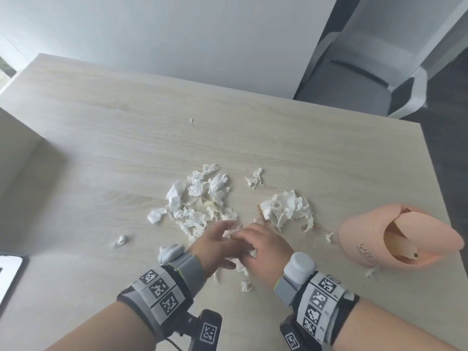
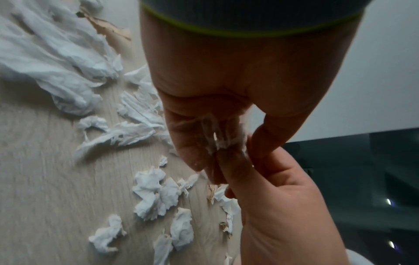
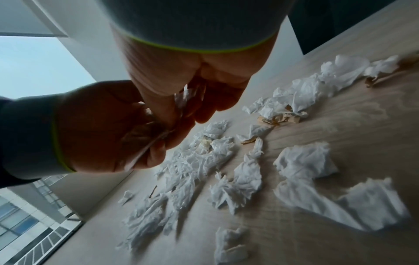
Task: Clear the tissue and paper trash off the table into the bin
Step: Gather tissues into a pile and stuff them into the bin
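Torn white tissue scraps lie on the pale wooden table [image 1: 126, 127]: a spread pile [image 1: 197, 198] and a bigger clump [image 1: 286, 206] with brown paper bits under it. Both hands meet just in front of these. My left hand [image 1: 229, 230] and right hand [image 1: 244, 231] have curled fingers that pinch the same thin tissue scrap [image 2: 218, 141] between them. The right wrist view shows that scrap [image 3: 140, 156] trailing from the left hand [image 3: 149, 143] under the right hand [image 3: 181, 107]. A pink bin [image 1: 364, 236] lies on its side to the right, its mouth facing right.
Small loose scraps lie near the wrists [image 1: 245, 286], at the left [image 1: 120, 240] and by the bin [image 1: 371, 273]. The table's right edge runs just past the bin. A grey chair [image 1: 367, 79] stands beyond the far right corner. A bright screen [image 1: 7, 277] shows at the left edge.
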Available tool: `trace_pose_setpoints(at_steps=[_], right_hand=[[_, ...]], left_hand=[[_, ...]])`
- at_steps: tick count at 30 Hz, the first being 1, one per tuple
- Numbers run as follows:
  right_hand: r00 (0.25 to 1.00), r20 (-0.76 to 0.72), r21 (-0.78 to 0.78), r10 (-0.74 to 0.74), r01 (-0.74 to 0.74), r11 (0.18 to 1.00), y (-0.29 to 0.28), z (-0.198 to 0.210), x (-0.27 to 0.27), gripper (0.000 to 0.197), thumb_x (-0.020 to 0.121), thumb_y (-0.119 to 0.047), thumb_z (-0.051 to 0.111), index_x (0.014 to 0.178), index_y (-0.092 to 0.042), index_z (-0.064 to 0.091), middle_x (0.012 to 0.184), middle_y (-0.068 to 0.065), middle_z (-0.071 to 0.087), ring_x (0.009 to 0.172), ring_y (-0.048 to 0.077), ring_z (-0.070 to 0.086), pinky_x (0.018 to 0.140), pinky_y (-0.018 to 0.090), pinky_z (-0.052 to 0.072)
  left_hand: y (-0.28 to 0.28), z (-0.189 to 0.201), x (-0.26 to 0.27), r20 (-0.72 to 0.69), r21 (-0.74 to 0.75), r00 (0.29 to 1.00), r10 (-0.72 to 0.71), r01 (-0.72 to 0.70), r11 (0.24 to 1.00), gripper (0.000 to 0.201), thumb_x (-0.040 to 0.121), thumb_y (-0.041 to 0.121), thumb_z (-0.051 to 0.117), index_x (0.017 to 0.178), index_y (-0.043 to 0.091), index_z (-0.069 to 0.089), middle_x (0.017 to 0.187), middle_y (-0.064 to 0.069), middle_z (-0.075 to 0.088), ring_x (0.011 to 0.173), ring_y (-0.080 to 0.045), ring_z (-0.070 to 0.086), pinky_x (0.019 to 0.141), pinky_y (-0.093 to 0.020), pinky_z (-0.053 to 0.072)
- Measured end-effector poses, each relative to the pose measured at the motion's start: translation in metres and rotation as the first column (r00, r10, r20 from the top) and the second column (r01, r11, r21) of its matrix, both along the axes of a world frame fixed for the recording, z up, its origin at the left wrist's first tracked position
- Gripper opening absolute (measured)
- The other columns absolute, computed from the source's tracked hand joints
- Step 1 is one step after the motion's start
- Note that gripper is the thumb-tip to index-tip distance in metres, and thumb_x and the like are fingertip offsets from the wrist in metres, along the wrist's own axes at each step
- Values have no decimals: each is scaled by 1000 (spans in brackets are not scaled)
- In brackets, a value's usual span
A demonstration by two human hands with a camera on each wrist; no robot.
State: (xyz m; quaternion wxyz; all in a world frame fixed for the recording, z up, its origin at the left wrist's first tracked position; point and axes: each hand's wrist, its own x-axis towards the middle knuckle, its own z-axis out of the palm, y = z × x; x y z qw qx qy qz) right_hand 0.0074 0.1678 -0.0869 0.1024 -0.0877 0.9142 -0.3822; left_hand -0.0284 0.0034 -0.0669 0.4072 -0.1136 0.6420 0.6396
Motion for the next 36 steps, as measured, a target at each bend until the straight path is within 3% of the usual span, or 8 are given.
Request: trace_pose_setpoints(at_steps=[5, 10, 14, 18, 22, 28, 32, 36], right_hand=[[982, 102, 69, -158, 151, 986, 19, -2, -12, 12, 89, -33, 64, 96, -28, 72, 91, -18, 60, 87, 5, 55, 76, 24, 42], [885, 87, 108, -457, 448, 888, 75, -18, -30, 12, 79, -29, 77, 71, -36, 71, 145, -11, 45, 137, 16, 34, 112, 37, 29], [892, 223, 212, -393, 349, 913, 89, -31, -41, 13, 77, -31, 77, 67, -33, 70, 158, -16, 25, 150, 18, 11, 121, 41, 11], [938, 247, 244, -242, 182, 953, 68, -35, -35, 20, 79, -32, 71, 65, -41, 60, 147, -17, 44, 142, 21, 31, 116, 42, 26], [970, 192, 200, -150, 111, 974, 46, -36, -24, 6, 83, -31, 67, 77, -32, 67, 142, -18, 47, 132, 12, 38, 102, 28, 26], [974, 218, 236, 66, -119, 965, 32, -43, -11, 21, 82, -19, 53, 93, -15, 71, 120, 0, 63, 114, 27, 51, 91, 29, 38], [963, 262, 152, -63, 24, 988, 30, -39, -8, 22, 83, -19, 53, 97, -23, 69, 96, -7, 64, 89, 14, 56, 81, 25, 38], [891, 362, 85, -274, 261, 962, 34, -23, 0, 26, 84, -24, 62, 106, -38, 57, 105, -16, 65, 55, -6, 48, 62, 18, 39]], left_hand=[[-20, 1, -8, -191, -282, 968, -161, 103, 954, 36, 89, 24, 69, 122, 32, 58, 102, 5, 77, 87, -13, 74, 79, -37, 62], [-67, -16, -38, -461, -671, 801, -382, -33, 741, 37, 85, 29, 70, 121, 31, 59, 136, 7, 56, 118, -12, 55, 102, -33, 47], [-80, -29, -54, -361, -810, 761, -539, 30, 586, 63, 72, 50, 75, 129, 38, 50, 162, 5, 22, 148, -28, 24, 117, -53, 28], [-58, -37, -47, -243, -851, 608, -756, 241, 467, 87, 65, 62, 75, 140, 49, 32, 164, 16, 0, 152, -20, 4, 117, -58, 13], [-38, -47, -34, -210, -871, 447, -870, 318, 373, 96, 72, 54, 75, 149, 49, 17, 164, 17, -5, 151, -20, 4, 118, -57, 16], [-28, -56, -32, -260, -870, 370, -892, 311, 382, 77, 84, 41, 70, 149, 41, 27, 156, 13, 29, 142, -21, 28, 113, -45, 34], [-21, -53, -43, -297, -832, 398, -868, 338, 440, 51, 87, 25, 65, 136, 34, 51, 139, 7, 52, 125, -20, 49, 100, -33, 46], [-10, -49, -47, -232, -799, 534, -813, 372, 473, 54, 88, 15, 56, 139, 33, 48, 127, 5, 62, 109, -18, 61, 82, -24, 47]])
